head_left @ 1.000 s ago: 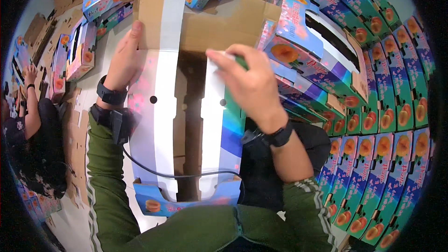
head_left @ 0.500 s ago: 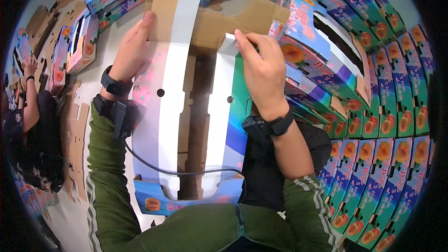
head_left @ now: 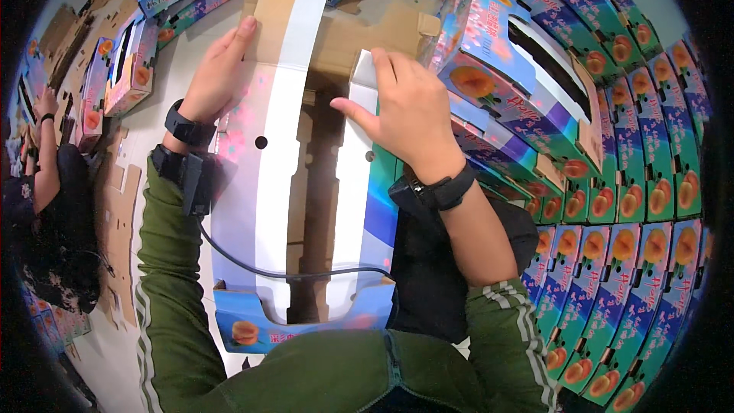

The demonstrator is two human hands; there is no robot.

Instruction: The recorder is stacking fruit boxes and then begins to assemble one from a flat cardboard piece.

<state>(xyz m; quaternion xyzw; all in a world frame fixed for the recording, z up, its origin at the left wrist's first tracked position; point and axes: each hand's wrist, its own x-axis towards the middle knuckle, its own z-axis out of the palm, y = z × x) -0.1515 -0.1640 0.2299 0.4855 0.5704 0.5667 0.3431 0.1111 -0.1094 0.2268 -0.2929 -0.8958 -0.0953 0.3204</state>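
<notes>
A partly folded cardboard carton stands before me with its long top slot showing a brown inside. Its outside is pink, blue and green with white top panels, each with a round hole. My left hand is closed on the far left side, thumb up against a raised end flap. On the far right corner, my right hand lies with fingers stretched over a small white flap, thumb spread out over the slot. The near end has a blue flap with a fruit picture, standing up.
Finished cartons are stacked in rows on the right, and one carton lies close to my right hand. More cartons stand at the far left. A co-worker's arm shows at the left edge. A black cable crosses the carton.
My right hand has turned from pinching the small white flap to lying over it, thumb out. That flap has tilted, and the brown far flap appears lowered. My left hand keeps its grip.
</notes>
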